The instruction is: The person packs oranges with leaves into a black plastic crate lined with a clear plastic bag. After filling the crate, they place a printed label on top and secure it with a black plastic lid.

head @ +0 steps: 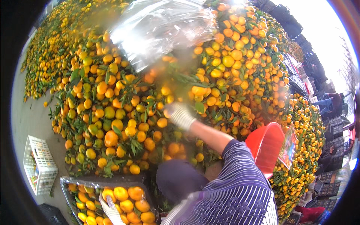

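My left hand point(110, 210), in a pale striped glove, is at a dark crate point(97, 184) lined with clear plastic at the lower left. Its bare-looking fingertips close around a tangerine point(108, 194) in the crate, among rows of other tangerines. My right hand point(181, 115), gloved the same way, reaches forward over a large heap of leafy tangerines point(112, 112). Motion blurs it, and an orange patch shows at its fingertips. Whether it grips a fruit cannot be told.
Clear plastic sheeting point(163, 31) covers part of the heap ahead. A red plastic bucket or scoop point(265, 149) and a printed sheet point(288, 146) lie to the right. On the left floor stands a white slatted crate point(42, 166). People point(329, 102) and stacked dark crates point(336, 140) appear far right.
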Action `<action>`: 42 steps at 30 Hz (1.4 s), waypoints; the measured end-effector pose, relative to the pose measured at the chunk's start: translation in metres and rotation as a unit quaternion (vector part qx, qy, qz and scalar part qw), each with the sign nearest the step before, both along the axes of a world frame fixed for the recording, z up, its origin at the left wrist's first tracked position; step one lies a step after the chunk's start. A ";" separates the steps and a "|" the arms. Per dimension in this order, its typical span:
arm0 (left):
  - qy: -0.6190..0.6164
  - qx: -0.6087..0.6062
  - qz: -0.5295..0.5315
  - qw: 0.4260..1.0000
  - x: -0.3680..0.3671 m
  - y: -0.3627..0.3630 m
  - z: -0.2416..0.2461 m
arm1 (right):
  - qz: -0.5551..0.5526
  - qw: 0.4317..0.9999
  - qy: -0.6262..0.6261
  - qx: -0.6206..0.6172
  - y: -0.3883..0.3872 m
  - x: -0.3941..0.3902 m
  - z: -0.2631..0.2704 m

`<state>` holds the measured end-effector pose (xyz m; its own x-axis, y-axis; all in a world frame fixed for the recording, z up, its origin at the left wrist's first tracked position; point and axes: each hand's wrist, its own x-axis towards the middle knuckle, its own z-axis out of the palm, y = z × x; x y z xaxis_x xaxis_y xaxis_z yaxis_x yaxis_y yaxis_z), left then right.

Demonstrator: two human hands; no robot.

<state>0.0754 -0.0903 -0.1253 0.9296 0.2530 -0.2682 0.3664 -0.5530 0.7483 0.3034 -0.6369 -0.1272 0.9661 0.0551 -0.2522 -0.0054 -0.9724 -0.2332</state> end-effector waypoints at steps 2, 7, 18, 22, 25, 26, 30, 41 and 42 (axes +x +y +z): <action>-0.030 0.078 -0.013 0.996 0.007 -0.010 0.002 | -0.209 0.949 -0.228 -0.054 -0.112 0.045 0.027; -0.062 0.196 -0.024 0.978 0.008 -0.049 0.035 | -0.247 0.838 -0.472 -0.121 -0.320 0.161 0.112; -0.067 0.188 -0.032 0.979 0.026 -0.045 0.036 | -0.302 0.893 -0.295 0.157 -0.240 0.123 0.052; -0.081 0.164 -0.017 0.983 0.006 -0.037 0.025 | -0.255 0.906 -0.318 0.111 -0.270 0.093 0.058; -0.093 0.165 -0.010 0.982 0.009 -0.027 0.012 | -0.282 0.773 -0.558 -0.105 -0.367 0.131 0.107; -0.096 0.165 -0.008 0.982 0.009 -0.025 0.010 | -0.268 0.784 -0.542 -0.139 -0.402 0.146 0.126; -0.082 0.159 0.006 0.984 0.009 -0.028 0.011 | -0.454 0.848 -0.261 -0.083 -0.479 0.192 0.157; -0.065 0.160 0.016 0.985 0.016 -0.039 0.025 | -0.427 0.837 -0.339 -0.038 -0.438 0.168 0.154; -0.059 0.160 0.014 0.985 0.016 -0.041 0.028 | -0.399 0.831 -0.386 0.037 -0.428 0.156 0.145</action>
